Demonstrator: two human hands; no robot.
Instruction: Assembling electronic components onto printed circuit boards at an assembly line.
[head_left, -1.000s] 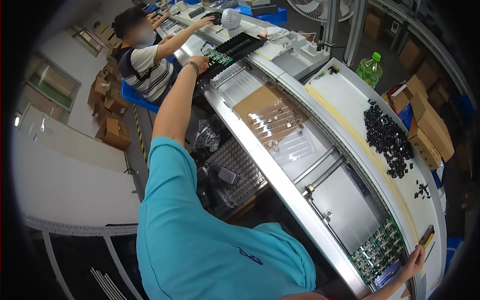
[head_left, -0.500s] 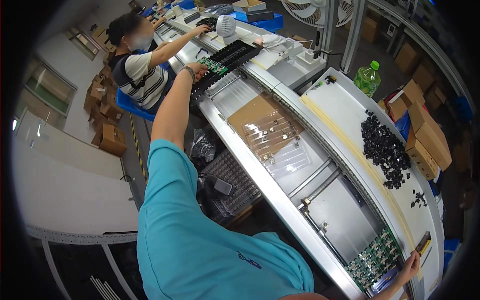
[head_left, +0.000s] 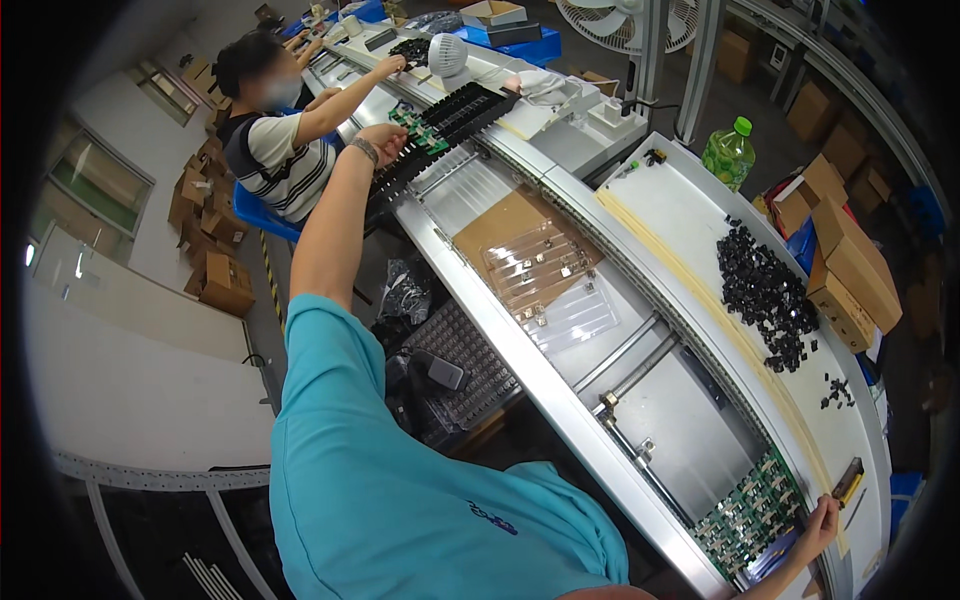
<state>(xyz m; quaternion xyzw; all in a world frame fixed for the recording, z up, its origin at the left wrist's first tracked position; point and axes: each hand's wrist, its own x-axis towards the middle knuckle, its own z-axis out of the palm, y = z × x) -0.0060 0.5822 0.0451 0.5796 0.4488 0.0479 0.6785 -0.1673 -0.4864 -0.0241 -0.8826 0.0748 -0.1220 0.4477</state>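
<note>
Left hand at the green circuit board, right hand beside the yellow-and-black tool

The person's left hand (head_left: 383,143) is stretched far along the line, its fingers partly bent at the near left edge of a green circuit board (head_left: 420,132). The board lies just beyond the fingertips, to their right, on a ribbed black rack (head_left: 470,108); whether the fingers grip it cannot be told at this size.

The right hand (head_left: 823,516) is low at the right, fingers drawn close together, near the lower end of a yellow-and-black tool (head_left: 850,482) on the white worktop (head_left: 690,200). Whether it has hold of anything cannot be made out. A panel of green boards (head_left: 748,510) lies just to this hand's left, between the rails.

Well apart from both hands, clear plastic trays (head_left: 540,270) rest partly on a brown sheet (head_left: 478,235). Yellow strips (head_left: 720,325) run along the worktop beside a heap of small black parts (head_left: 760,290). Beyond the left hand, a seated co-worker (head_left: 275,150) reaches across the line.
</note>
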